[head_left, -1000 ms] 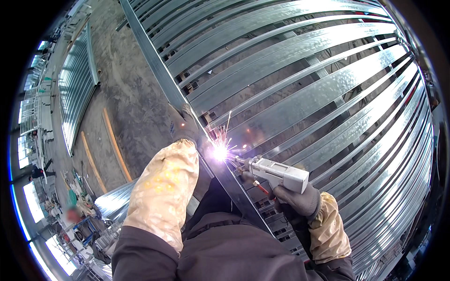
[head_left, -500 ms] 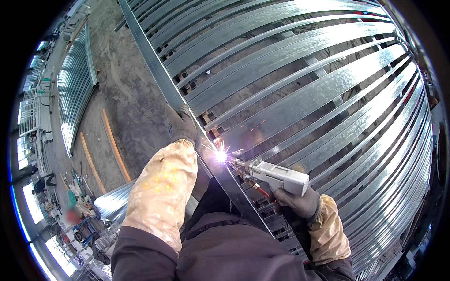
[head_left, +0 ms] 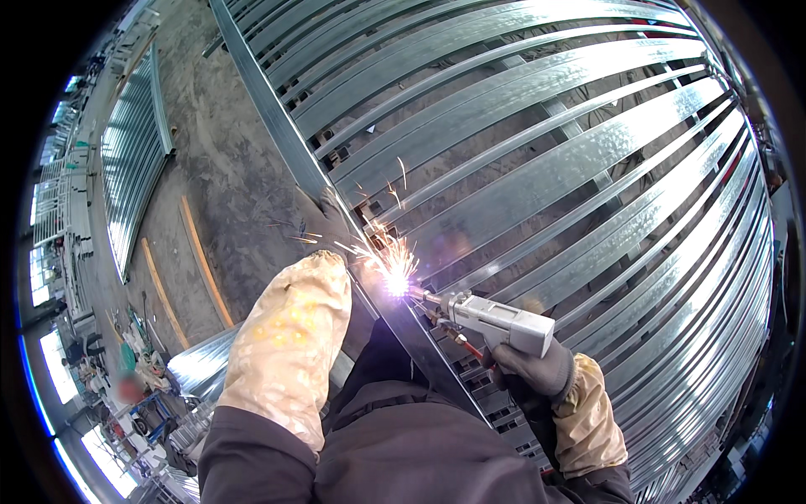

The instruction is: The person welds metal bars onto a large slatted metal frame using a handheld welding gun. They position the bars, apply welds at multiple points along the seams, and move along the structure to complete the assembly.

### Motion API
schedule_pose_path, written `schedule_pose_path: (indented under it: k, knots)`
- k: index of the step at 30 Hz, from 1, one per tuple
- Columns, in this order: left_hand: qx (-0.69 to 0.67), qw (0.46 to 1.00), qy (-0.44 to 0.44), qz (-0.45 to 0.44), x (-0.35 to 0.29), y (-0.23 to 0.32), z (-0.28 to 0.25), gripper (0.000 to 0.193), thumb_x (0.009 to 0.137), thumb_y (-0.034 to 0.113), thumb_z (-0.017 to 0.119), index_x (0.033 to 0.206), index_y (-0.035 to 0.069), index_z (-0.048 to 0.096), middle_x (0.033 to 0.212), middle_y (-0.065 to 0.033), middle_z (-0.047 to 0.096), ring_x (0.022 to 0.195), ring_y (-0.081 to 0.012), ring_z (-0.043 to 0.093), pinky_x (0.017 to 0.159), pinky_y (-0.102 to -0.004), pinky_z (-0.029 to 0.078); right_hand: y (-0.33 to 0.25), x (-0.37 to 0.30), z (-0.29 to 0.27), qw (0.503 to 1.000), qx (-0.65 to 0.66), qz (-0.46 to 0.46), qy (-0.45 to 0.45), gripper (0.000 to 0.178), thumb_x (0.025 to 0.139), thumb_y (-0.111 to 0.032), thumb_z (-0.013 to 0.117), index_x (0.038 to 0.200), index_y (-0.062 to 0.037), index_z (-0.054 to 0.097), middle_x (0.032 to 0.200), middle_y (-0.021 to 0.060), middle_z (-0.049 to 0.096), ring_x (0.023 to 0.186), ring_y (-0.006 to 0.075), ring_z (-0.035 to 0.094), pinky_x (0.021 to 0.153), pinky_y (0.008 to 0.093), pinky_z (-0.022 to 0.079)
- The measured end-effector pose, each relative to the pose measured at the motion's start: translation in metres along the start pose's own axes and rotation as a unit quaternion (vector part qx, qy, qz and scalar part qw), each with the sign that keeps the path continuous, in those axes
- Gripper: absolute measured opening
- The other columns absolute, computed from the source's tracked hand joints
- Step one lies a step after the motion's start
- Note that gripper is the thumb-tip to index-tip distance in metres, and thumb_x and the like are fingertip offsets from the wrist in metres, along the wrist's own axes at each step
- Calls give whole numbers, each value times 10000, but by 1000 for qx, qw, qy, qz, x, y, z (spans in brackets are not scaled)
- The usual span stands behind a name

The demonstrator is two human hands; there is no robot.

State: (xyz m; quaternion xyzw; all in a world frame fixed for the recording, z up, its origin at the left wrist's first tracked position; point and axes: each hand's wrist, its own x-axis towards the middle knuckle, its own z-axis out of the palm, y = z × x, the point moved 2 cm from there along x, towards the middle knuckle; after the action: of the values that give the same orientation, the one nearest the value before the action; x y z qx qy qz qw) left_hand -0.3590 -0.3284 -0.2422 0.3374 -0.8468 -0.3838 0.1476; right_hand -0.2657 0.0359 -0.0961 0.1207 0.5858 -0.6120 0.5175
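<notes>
A bright welding arc (head_left: 398,284) burns on the long galvanized steel rail (head_left: 285,134), where a crossbar meets it, and orange sparks spray up and to the left. My gloved right hand (head_left: 540,370) is closed around a silver, gun-shaped laser welding torch (head_left: 504,322), its nozzle at the arc. Just beyond the arc, my gloved left hand (head_left: 326,223) grips the outer edge of the same rail; sparks and glare partly hide its fingers. Tan protective sleeves (head_left: 290,328) cover both forearms. The weld itself is lost in the glare.
Parallel galvanized crossbars (head_left: 504,193) with gaps between them stretch away to the right. On the floor to the left lie two wooden strips (head_left: 204,260) and another slatted metal panel (head_left: 134,160). Tools and clutter (head_left: 151,412) stand at the lower left.
The spark spray has grown larger and spreads farther up and left over my left hand. The torch tip has barely shifted, and both hands keep their holds.
</notes>
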Motion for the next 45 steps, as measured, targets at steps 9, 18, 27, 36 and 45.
schedule_pose_path:
  k: [9, 18, 27, 36, 45]
  knots:
    - [80, 996, 11, 46, 16, -25, -2, 565, 1084, 312, 493, 1469, -84, 371, 1359, -312, 562, 1221, -435, 591, 1009, -459, 482, 2, 2, 0, 1000, -1, -25, -17, 476, 975, -101, 566, 1440, -23, 498, 929, 68, 691, 712, 108, 640, 637, 251, 525]
    - [50, 999, -11, -6, 15, -15, 1, 603, 1093, 330, 480, 1518, -70, 328, 1436, -306, 524, 1302, -416, 550, 1058, -441, 458, -1, 2, -2, 1000, -12, -18, -17, 524, 991, -128, 579, 1491, -34, 453, 965, 82, 698, 732, 111, 648, 650, 268, 557]
    - [80, 997, -11, 13, 16, 0, -2, 629, 1064, 322, 517, 1500, -96, 340, 1396, -323, 549, 1269, -445, 569, 1064, -464, 454, 5, 4, -4, 1000, -11, -25, -10, 542, 992, -122, 590, 1509, -49, 444, 985, 87, 703, 722, 117, 652, 651, 269, 559]
    - [100, 995, -24, 3, 18, 8, -3, 640, 1069, 334, 498, 1516, -86, 316, 1411, -327, 538, 1282, -446, 565, 1068, -460, 460, 4, 6, -4, 998, 9, -66, -13, 549, 984, -121, 606, 1504, -40, 450, 964, 90, 702, 714, 116, 653, 639, 269, 555]
    - [102, 994, -37, -8, 21, -2, 1, 720, 1084, 392, 436, 1575, -71, 183, 1524, -332, 424, 1395, -441, 467, 1147, -454, 404, 6, 6, -7, 999, 27, -35, -13, 537, 984, -176, 698, 1460, -23, 503, 1071, 76, 706, 870, 113, 664, 727, 278, 567]
